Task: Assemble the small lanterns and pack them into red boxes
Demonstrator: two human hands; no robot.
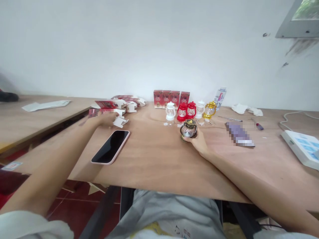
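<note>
My right hand (200, 143) is closed around a small bronze-coloured lantern (189, 130) with a clear globe, upright at the table's middle. Behind it stand more miniature lanterns: a white lantern (170, 112), a red lantern (181, 113), another red one, a second white one and a gold lantern (209, 111). To the left, my left hand (107, 119) is at the flat, unfolded red cartons (107, 104) with white flaps. Its fingers are blurred, and I cannot tell whether they grip a carton.
Several upright red boxes (166, 99) line up near the wall. A phone (111, 147) lies in front of my left hand. Rightward are a clear bottle (220, 98), crumpled tissues (239, 108), a purple packet (238, 132) and a white device (302, 146) with a cable. A gap separates the left table (37, 122).
</note>
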